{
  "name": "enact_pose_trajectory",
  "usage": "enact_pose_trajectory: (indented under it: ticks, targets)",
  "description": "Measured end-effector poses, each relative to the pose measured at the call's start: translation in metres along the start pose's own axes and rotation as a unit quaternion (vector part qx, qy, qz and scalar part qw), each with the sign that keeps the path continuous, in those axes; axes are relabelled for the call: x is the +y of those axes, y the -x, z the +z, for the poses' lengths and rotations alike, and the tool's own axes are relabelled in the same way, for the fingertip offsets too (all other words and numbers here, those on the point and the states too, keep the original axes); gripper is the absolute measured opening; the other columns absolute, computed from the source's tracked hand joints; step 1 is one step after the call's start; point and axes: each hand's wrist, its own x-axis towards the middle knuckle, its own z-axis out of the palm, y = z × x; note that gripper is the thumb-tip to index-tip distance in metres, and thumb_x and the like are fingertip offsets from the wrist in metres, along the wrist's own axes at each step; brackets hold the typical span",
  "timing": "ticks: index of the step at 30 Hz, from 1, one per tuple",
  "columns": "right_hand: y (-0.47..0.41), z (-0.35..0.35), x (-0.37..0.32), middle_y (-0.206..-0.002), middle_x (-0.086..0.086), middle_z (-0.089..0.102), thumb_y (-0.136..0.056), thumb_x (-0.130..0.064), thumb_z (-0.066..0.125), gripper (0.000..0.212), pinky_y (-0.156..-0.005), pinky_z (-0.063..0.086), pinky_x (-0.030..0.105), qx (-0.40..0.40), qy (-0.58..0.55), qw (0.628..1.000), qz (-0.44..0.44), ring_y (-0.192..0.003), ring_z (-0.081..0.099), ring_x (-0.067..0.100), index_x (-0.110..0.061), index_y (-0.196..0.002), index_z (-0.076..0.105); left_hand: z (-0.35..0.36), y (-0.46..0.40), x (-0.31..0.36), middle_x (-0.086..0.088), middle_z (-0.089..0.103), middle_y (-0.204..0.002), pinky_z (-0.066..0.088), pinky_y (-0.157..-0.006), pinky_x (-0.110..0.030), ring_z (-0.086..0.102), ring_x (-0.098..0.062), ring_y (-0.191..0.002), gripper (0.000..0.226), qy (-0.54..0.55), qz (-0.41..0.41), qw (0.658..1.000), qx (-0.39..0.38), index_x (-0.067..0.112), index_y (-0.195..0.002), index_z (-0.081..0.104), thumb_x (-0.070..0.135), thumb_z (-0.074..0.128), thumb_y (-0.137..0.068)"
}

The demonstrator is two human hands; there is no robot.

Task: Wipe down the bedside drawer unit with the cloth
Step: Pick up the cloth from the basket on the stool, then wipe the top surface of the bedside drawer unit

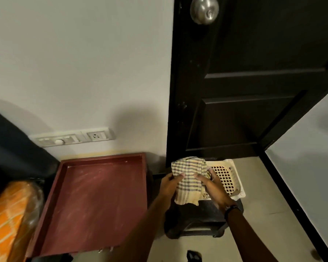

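1. Head view: both hands hold a yellow-and-grey checked cotton cloth [189,178] at about 5 o'clock in the frame. The left hand [170,184] pinches its left edge with the thumb on top; the right hand [214,188] has fingers curled into the bunched right side.
2. The cloth is in the air over a white perforated plastic basket [229,178], which sits on a dark plastic stool [197,222]. It is not touching the unit.
3. The red-brown wooden bedside drawer unit [95,201], with a raised rim around its top, lies at 7 o'clock, just beside the stool. Pale streaks show on its top.
4. Judgement: wiping looks unfinished or not begun.
5. Risk: the loose lower corner of the cloth may snag the basket and tip it off the stool.
6. Risk: a bunched cloth would likely skip the inner corners under the rim, leaving dust.
7. Risk: an orange patterned bundle in clear wrap [9,220] at 8 o'clock touches or nearly touches the unit's left side; a wide stroke could push dust onto it.
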Motion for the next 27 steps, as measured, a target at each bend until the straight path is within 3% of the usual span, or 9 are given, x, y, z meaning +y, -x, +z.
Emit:
enact_pose_trajectory:
  ticks: [5,9,11,13,17,20,23,25,27]
  targets:
    - [0.044,0.087,-0.04,-0.112,0.008,0.068,-0.089,-0.007,0.063,0.034,-0.068,0.054,0.021,-0.031,0.002,0.999,-0.015,-0.099,0.067,0.021,-0.014,-0.12,0.051,-0.061,0.066,0.051,0.003,0.067,-0.087,0.05,-0.057,-0.013,0.064,-0.006,-0.076,0.02,-0.01,0.123,0.989,0.082,0.007,-0.104,0.064,0.002,0.066,-0.084]
    - [0.073,0.164,-0.044,-0.12,0.002,0.06,-0.075,-0.031,0.079,0.062,-0.085,0.049,0.029,0.055,0.061,0.995,-0.061,-0.11,0.059,0.02,-0.013,-0.127,0.049,-0.117,0.114,0.073,0.006,0.066,-0.069,0.049,-0.056,-0.02,0.062,0.005,-0.059,0.016,-0.058,0.199,0.97,0.126,0.016,-0.081,0.057,0.01,0.071,-0.075]
    - [0.091,0.201,-0.036,-0.122,0.002,0.06,-0.073,-0.049,0.076,0.067,-0.087,0.051,0.033,0.04,0.0,0.999,-0.031,-0.111,0.059,0.02,-0.013,-0.125,0.053,-0.144,0.134,0.072,0.002,0.067,-0.077,0.052,-0.056,-0.022,0.065,0.0,-0.065,0.013,-0.077,0.218,0.964,0.132,0.019,-0.084,0.057,0.02,0.07,-0.08]
    - [0.114,0.239,-0.033,-0.114,0.004,0.066,-0.086,-0.047,0.063,0.047,-0.087,0.054,0.037,-0.03,-0.119,0.991,0.051,-0.103,0.064,0.02,-0.018,-0.122,0.057,-0.175,0.149,0.062,0.002,0.07,-0.082,0.057,-0.064,-0.032,0.068,-0.008,-0.074,0.017,-0.128,0.251,0.95,0.136,0.028,-0.088,0.058,0.037,0.065,-0.077]
    - [0.139,0.289,-0.017,-0.089,0.006,0.068,-0.092,-0.037,0.058,0.032,-0.086,0.051,0.036,-0.061,-0.164,0.979,0.105,-0.085,0.065,0.019,-0.009,-0.105,0.064,-0.219,0.173,0.027,0.004,0.07,-0.095,0.056,-0.071,-0.031,0.067,-0.006,-0.084,0.027,-0.203,0.313,0.921,0.112,0.019,-0.103,0.063,0.032,0.06,-0.08]
    - [0.145,0.317,0.019,-0.091,0.009,0.069,-0.091,-0.021,0.062,0.025,-0.063,0.054,0.025,-0.025,-0.119,0.989,0.085,-0.076,0.067,0.016,-0.004,-0.109,0.063,-0.253,0.178,-0.001,0.0,0.069,-0.103,0.054,-0.078,-0.037,0.066,-0.011,-0.092,0.027,-0.233,0.314,0.915,0.095,0.014,-0.108,0.062,0.022,0.061,-0.082]
    - [0.14,0.323,0.065,-0.096,0.017,0.066,-0.094,-0.013,0.055,0.026,-0.047,0.049,0.022,0.051,-0.079,0.991,0.099,-0.07,0.063,0.019,-0.001,-0.117,0.057,-0.282,0.171,-0.029,-0.002,0.066,-0.112,0.052,-0.087,-0.042,0.064,-0.018,-0.101,0.029,-0.279,0.279,0.919,0.02,0.019,-0.111,0.059,0.024,0.064,-0.083]
    - [0.136,0.316,0.09,-0.093,0.018,0.064,-0.096,-0.013,0.049,0.022,-0.045,0.046,0.024,0.072,-0.041,0.991,0.106,-0.066,0.059,0.021,-0.003,-0.115,0.055,-0.295,0.167,-0.041,0.001,0.062,-0.119,0.05,-0.094,-0.034,0.061,-0.018,-0.108,0.035,-0.32,0.251,0.913,-0.043,0.02,-0.117,0.056,0.027,0.068,-0.085]
    - [0.122,0.305,0.116,-0.114,0.02,0.064,-0.097,-0.016,0.046,0.025,-0.064,0.054,0.032,0.076,0.036,0.993,0.083,-0.083,0.062,0.026,-0.01,-0.121,0.051,-0.313,0.159,-0.053,0.003,0.054,-0.128,0.041,-0.094,-0.01,0.054,-0.015,-0.116,0.046,-0.39,0.258,0.881,-0.077,0.011,-0.129,0.051,0.02,0.067,-0.087]
